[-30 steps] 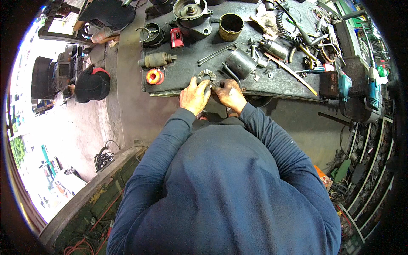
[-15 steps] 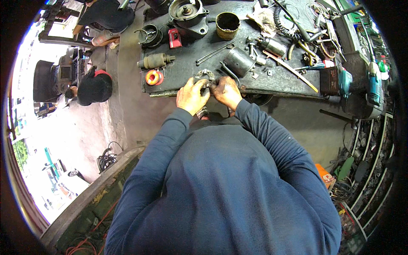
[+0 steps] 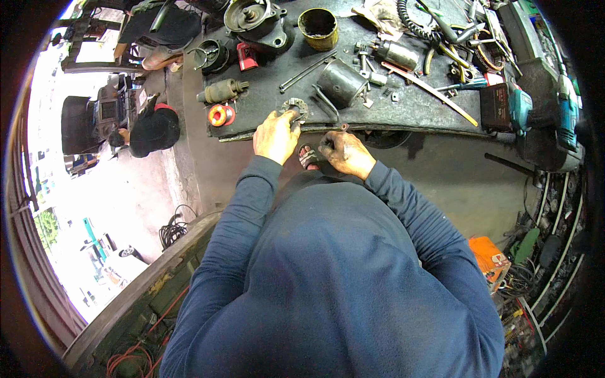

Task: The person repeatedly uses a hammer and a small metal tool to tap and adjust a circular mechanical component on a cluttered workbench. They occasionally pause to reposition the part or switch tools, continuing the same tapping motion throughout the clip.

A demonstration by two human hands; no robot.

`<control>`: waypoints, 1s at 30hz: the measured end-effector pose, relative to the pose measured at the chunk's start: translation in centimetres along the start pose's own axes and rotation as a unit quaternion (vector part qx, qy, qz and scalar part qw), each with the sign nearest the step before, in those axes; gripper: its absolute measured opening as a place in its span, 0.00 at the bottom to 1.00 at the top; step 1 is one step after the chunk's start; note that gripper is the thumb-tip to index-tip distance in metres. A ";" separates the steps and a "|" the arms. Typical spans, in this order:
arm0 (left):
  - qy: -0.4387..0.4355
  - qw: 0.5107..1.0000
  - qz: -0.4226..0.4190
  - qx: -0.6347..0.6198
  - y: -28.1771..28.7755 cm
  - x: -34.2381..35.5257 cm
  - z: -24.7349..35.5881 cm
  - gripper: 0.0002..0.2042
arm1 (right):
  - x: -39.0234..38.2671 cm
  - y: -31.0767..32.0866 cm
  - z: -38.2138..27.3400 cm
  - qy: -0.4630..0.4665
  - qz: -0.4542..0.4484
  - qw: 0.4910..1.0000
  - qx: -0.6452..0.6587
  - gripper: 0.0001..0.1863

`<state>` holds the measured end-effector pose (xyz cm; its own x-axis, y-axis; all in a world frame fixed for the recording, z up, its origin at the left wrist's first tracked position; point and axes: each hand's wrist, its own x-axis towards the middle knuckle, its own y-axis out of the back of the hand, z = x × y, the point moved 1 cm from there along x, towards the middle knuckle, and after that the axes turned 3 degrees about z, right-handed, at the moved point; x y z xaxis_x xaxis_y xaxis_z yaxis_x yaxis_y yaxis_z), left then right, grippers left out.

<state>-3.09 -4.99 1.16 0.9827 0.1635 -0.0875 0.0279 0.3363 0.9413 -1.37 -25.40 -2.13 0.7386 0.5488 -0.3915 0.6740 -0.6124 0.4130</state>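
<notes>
My left hand (image 3: 275,137) is closed on a grey notched metal ring part (image 3: 294,105) at the bench's near edge. My right hand (image 3: 346,154) is apart from it, lower and to the right, just off the edge, with its fingers curled; whether it holds anything small is hidden. Beyond my hands lie a dark metal cylinder housing (image 3: 340,83), a bent metal bar (image 3: 329,108) and two long bolts (image 3: 307,71). To the left of the ring part sit an orange-and-red spool (image 3: 221,116) and a cylindrical geared metal part (image 3: 222,92).
The dark bench (image 3: 261,101) also bears a yellow can (image 3: 318,30), a flanged housing (image 3: 255,22), a red tin (image 3: 246,56) and several tools. Cordless power tools (image 3: 565,129) stand at right. Two other people (image 3: 154,129) (image 3: 161,25) are at left, beside machinery.
My right hand has pulled away from my left, moving down off the bench edge. My left hand stays on the ring part, slightly farther left. The whole view has shifted somewhat.
</notes>
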 end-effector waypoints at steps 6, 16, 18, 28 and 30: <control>-0.008 0.996 -0.019 0.084 0.7 0.3 1.5 0.17 | 0.4 -0.1 0.2 0.037 -0.009 0.999 -0.038 0.18; 0.042 0.998 -0.021 0.052 0.3 0.6 1.7 0.18 | 0.9 -0.6 0.5 0.062 -0.011 0.996 -0.064 0.18; 0.038 0.996 -0.018 0.076 0.3 0.4 2.1 0.19 | 0.8 -0.6 0.4 0.062 -0.013 0.996 -0.067 0.18; 0.042 0.995 -0.027 0.083 0.6 0.6 2.9 0.19 | 1.0 -1.0 0.6 0.184 0.056 0.956 -0.220 0.19; 0.051 0.994 -0.031 0.090 0.8 0.7 3.4 0.19 | 1.4 -1.2 0.7 0.192 0.050 0.947 -0.253 0.20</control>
<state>-1.80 -7.76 2.92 0.9547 0.2440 -0.1704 0.1283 0.1792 0.9754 -1.18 -24.30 -3.70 0.6843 0.7280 -0.0422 0.4492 -0.3752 0.8108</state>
